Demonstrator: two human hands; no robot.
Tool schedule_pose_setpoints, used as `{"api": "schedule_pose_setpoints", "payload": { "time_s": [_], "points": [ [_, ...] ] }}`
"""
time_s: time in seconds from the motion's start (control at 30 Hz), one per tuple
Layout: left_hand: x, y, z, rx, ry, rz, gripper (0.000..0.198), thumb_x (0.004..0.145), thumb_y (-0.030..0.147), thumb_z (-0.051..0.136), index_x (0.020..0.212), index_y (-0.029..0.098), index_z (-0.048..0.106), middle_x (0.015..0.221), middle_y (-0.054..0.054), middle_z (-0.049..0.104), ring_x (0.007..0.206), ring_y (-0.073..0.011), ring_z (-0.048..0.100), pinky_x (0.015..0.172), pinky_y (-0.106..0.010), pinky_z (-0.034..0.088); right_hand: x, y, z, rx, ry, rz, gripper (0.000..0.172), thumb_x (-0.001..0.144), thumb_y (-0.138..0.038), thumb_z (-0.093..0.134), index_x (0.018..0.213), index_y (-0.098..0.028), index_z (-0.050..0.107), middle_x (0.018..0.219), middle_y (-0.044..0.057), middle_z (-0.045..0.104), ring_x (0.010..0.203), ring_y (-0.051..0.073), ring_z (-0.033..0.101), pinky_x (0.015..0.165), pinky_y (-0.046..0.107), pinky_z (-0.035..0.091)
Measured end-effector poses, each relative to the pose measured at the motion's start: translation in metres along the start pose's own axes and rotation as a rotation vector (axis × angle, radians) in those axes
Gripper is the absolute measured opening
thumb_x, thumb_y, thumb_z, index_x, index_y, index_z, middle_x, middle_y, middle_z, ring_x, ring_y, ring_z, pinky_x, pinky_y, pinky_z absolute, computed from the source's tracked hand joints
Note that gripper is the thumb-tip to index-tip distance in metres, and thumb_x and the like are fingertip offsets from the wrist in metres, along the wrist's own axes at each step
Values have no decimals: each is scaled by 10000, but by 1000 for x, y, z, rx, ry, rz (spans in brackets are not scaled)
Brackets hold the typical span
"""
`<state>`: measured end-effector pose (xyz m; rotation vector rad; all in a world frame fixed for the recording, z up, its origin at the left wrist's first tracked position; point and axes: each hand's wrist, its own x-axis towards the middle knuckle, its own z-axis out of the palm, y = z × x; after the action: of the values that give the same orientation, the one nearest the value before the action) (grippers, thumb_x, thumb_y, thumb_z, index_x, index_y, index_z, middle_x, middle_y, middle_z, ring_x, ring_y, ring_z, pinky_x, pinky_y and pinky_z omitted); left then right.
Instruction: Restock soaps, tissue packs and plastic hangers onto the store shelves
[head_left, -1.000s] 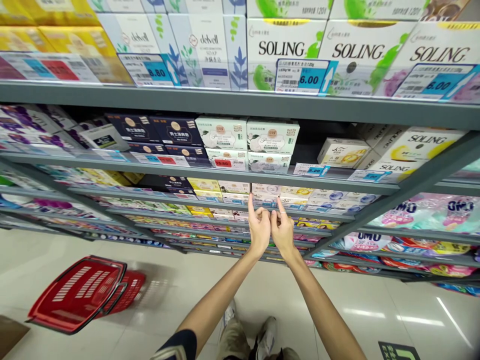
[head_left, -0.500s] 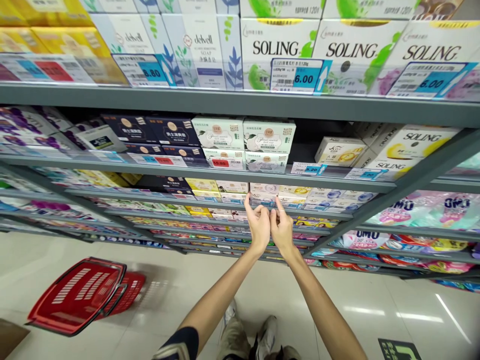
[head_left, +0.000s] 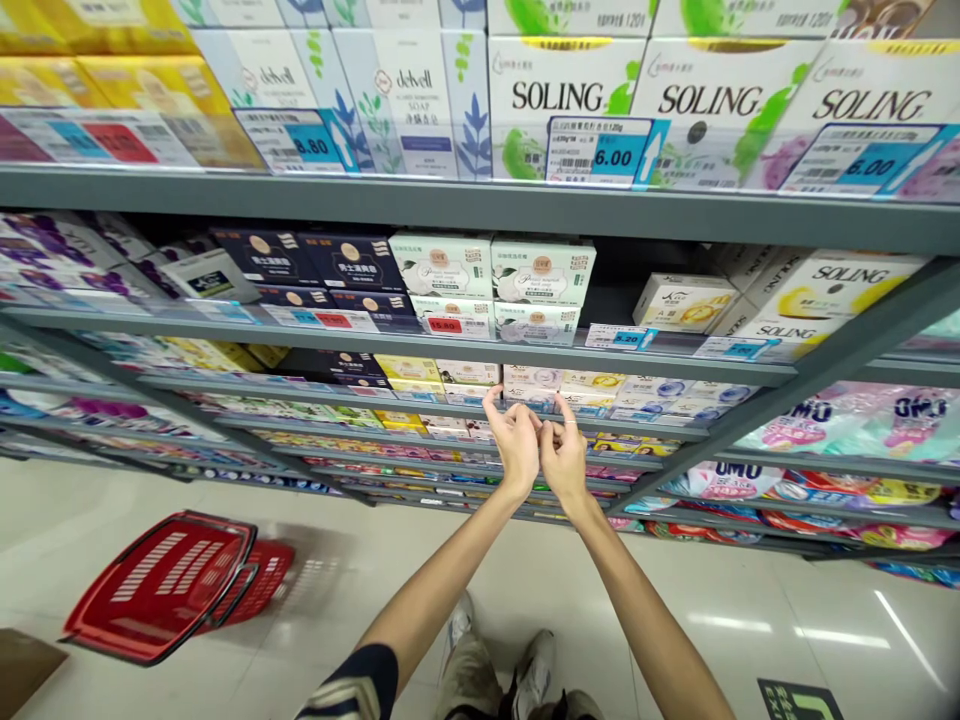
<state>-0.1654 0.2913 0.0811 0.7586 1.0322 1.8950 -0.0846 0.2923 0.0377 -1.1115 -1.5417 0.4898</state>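
My left hand (head_left: 517,447) and my right hand (head_left: 563,458) are side by side at a lower shelf, fingers nearly touching. Each index finger points up, one by the left edge and one by the right edge of a small pale soap box (head_left: 531,380). The other fingers are curled in, and whatever they may hold is hidden. White soap boxes (head_left: 470,374) lie to the left, and yellow-and-white soap boxes (head_left: 592,384) to the right. Whether my fingertips touch the pale box cannot be made out.
Grey shelf edges (head_left: 465,208) run across above my hands. White-green soap boxes (head_left: 541,272) and dark soap boxes (head_left: 351,262) stand one shelf higher. A red shopping basket (head_left: 169,580) is on the floor at left. Detergent bags (head_left: 847,415) fill the bay at right.
The view has shifted slightly, so the shelves and basket appear a little further right. My hands stay at the same boxes, with the fingers slightly rearranged.
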Motion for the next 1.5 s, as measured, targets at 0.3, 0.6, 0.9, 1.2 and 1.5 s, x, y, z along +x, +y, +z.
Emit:
{"api": "schedule_pose_setpoints", "payload": {
  "time_s": [0.3, 0.6, 0.9, 1.2, 1.5],
  "points": [
    [-1, 2, -5, -10, -48, 32, 600, 854, 168, 548, 1423, 236, 370, 631, 93, 606, 532, -108, 533, 603, -200, 446, 0, -2, 3, 40, -10, 5, 617, 997, -291, 493, 1580, -106, 407, 594, -69, 607, 485, 122, 514, 554, 228, 470],
    [1, -1, -25, 24, -42, 90, 673, 862, 160, 557, 1510, 205, 383, 577, 112, 532, 521, -99, 487, 592, -185, 447, -4, -12, 6, -10, 52, -29, 534, 1038, -331, 453, 1524, -110, 492, 670, 8, 702, 536, 150, 611, 605, 265, 532],
    [-3, -3, -27, 59, -111, 64, 738, 869, 144, 550, 1582, 179, 363, 596, 94, 577, 550, -96, 544, 687, -211, 496, 1, -7, 7, -31, 51, -69, 560, 1030, -306, 460, 1545, -87, 461, 620, -58, 584, 510, 126, 508, 584, 253, 454],
    [-2, -1, -27, 27, -156, 55, 694, 866, 140, 545, 1539, 168, 378, 597, 87, 597, 569, -109, 557, 688, -227, 511, 1, -8, 4, 35, 72, 0, 558, 1023, -339, 487, 1533, -114, 486, 658, -30, 654, 535, 133, 579, 605, 253, 510],
    [-1, -1, -29, 28, -186, 32, 722, 862, 146, 558, 1559, 158, 371, 603, 83, 603, 579, -112, 563, 699, -242, 525, 3, -14, 3, 81, 65, 45, 558, 1002, -340, 517, 1517, -129, 493, 625, -44, 645, 513, 130, 550, 586, 245, 509]
  ]
}}
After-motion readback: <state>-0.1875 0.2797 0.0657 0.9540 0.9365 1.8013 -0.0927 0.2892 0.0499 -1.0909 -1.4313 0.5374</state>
